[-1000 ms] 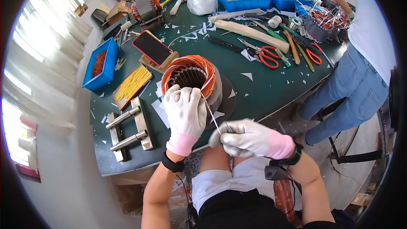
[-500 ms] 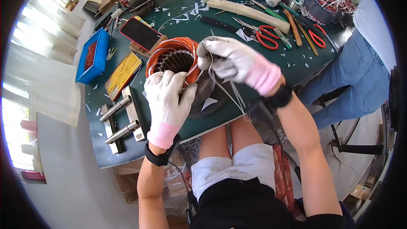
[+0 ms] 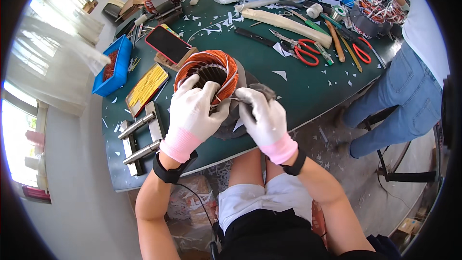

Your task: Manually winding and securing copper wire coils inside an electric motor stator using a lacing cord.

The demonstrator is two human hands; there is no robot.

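Observation:
A motor stator (image 3: pixel 211 57) with a ring of orange copper windings stands near the table's front edge, its slotted bore facing up. White cord is wrapped around parts of the winding. My left hand (image 3: pixel 191 113), in a white glove with a pink cuff, grips the near left rim, fingertips reaching into the bore. At the stator's right side, my gloved right hand (image 3: pixel 265 121) pinches a thin, pale lacing cord (image 3: pixel 234 99) close to the coil. The rest of the cord is largely hidden behind that hand. A dark round base shows beneath the stator.
Left lie a metal two-bar frame (image 3: pixel 139 127), a tray of yellow strips (image 3: pixel 147 86), a blue bin (image 3: pixel 115 70) and a phone (image 3: pixel 168 44). Red-handled scissors (image 3: pixel 305 50), a wooden stick (image 3: pixel 288 26) and other tools lie far right. A person in jeans (image 3: pixel 399 91) stands at right.
My right hand has come down and inward from above the stator's right side to its near right rim, and the long cord loops no longer show. My left hand still grips the rim.

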